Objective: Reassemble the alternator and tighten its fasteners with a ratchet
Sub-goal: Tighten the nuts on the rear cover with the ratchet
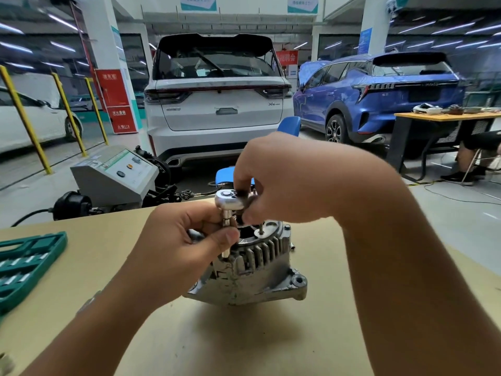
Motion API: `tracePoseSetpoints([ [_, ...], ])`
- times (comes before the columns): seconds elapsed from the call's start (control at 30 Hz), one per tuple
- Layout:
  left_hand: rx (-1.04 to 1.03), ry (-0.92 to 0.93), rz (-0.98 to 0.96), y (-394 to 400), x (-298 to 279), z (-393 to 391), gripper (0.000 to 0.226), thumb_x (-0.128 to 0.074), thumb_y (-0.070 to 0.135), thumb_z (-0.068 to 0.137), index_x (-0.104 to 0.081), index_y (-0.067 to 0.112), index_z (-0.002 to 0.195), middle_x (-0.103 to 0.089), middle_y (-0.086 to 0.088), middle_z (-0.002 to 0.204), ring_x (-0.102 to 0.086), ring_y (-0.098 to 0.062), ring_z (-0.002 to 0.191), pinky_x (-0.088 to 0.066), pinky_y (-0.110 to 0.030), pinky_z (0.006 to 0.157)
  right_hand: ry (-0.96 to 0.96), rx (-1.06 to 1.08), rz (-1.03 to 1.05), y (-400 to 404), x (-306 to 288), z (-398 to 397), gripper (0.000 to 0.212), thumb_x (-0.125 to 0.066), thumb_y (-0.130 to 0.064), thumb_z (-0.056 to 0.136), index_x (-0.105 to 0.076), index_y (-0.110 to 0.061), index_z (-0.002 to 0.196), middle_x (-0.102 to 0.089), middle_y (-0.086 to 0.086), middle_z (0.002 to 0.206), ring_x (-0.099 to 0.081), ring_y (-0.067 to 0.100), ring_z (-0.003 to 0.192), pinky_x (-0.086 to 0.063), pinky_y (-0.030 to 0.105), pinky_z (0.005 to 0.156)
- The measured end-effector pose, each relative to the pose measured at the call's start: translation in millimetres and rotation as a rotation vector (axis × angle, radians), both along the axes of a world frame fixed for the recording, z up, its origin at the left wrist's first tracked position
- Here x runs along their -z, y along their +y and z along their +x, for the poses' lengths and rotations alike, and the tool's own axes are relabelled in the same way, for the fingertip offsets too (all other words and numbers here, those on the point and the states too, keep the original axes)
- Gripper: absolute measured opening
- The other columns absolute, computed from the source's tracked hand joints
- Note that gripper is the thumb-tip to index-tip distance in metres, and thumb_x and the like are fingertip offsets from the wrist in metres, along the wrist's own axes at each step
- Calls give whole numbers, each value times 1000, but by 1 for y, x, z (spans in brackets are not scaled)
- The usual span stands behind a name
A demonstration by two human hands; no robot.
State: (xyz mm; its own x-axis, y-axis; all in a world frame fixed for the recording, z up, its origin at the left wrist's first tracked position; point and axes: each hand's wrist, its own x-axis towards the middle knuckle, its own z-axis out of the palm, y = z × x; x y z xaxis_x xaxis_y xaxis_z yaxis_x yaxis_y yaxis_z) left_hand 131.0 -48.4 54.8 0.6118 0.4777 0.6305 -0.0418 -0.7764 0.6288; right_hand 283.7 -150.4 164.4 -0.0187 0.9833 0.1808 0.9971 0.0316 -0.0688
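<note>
Alternator [260,270] is stood at the middle of the tan worktop [339,335], finned housing up. Above its 11 o'clock edge, a ratchet [230,202] head is gripped by the right hand [287,180], fingers curled round it. The socket shaft [226,234] beneath is pinched between thumb and fingers of the left hand [184,240]. A green socket tray [27,264] is seen at 9 o'clock, well apart.

The ratchet [230,203] handle is hidden inside the right hand [284,180]; the green socket case [27,267] is cut off at the worktop's left edge
</note>
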Motion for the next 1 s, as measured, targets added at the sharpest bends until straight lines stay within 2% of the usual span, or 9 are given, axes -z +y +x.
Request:
tracePoseSetpoints([
  [0.07, 4, 10, -2, 0, 1, 0, 15, -76, 24, 82, -79, 31, 95, -77, 7, 77, -71, -9, 66, -54, -19, 60, 25, -12, -35, -6, -2, 1, 18, -82, -31, 82, -71, -22, 94, -63, -7, 71, -63, 7, 53, -53, 25, 46],
  [0.23, -3, 30, 9, 4, -1, -3, 10, -75, 22, 81, -77, 28, 88, -77, 5, 76, -71, -10, 68, -53, -19, 60, -5, 5, 13, 3, 0, -2, 24, -67, -7, 91, -68, -31, 95, -62, -10, 84, -63, 13, 80, -46, 21, 56],
  [0.3, 11, 27, -12, 5, -2, -4, 11, -75, 22, 81, -78, 28, 89, -77, 3, 78, -72, -11, 70, -55, -20, 61, -60, -1, 18, 5, 1, -3, 8, -69, -14, 90, -70, -21, 93, -63, -7, 84, -63, 17, 78, -47, 25, 56],
  [0.4, 33, 15, -27, 6, 1, -2, 14, -77, 23, 81, -80, 27, 93, -78, 2, 80, -72, -10, 68, -55, -19, 60, -37, -25, -26, -2, 1, 0, 21, -80, -35, 82, -68, -19, 90, -59, -7, 72, -60, 10, 58, -48, 27, 47],
  [0.57, 25, 20, 8, 9, 2, -3, 6, -77, 24, 80, -78, 27, 85, -72, 11, 67, -58, 3, 54, -42, -8, 55, -28, -64, 0, 5, 5, 0, 26, -74, -19, 89, -65, -32, 110, -58, -12, 89, -57, 11, 80, -45, 24, 60],
  [0.63, 36, 15, 5, 10, 2, -5, 6, -78, 25, 80, -79, 27, 85, -73, 8, 69, -61, 1, 58, -45, -11, 57, -37, -83, -18, 7, 6, 1, 21, -72, -21, 90, -63, -32, 106, -55, -12, 81, -54, 7, 72, -42, 26, 56],
  [0.77, -2, 34, 76, 10, 6, -6, 17, -84, 35, 76, -77, 22, 84, -72, 2, 77, -69, -16, 69, -58, -31, 63, 113, -103, -3, -2, -2, 14, 20, -74, -35, 89, -65, -34, 107, -55, -11, 70, -54, -3, 58, -34, 19, 53],
  [0.87, -48, 82, 172, 12, 7, -4, 10, -83, 26, 75, -75, 22, 78, -67, 7, 79, -67, -20, 73, -54, -29, 64, 201, -35, 74, -10, -8, 33, 21, -74, -38, 88, -67, -33, 107, -56, -12, 70, -51, -14, 51, -37, 13, 44],
  [1.0, -79, 151, 226, 24, 6, -13, 5, -80, 29, 78, -76, 28, 82, -69, 12, 86, -66, -17, 84, -54, -36, 71, 333, 55, 167, -19, -13, 56, 18, -77, -39, 83, -69, -33, 98, -66, -7, 65, -57, -1, 48, -41, 16, 43],
])
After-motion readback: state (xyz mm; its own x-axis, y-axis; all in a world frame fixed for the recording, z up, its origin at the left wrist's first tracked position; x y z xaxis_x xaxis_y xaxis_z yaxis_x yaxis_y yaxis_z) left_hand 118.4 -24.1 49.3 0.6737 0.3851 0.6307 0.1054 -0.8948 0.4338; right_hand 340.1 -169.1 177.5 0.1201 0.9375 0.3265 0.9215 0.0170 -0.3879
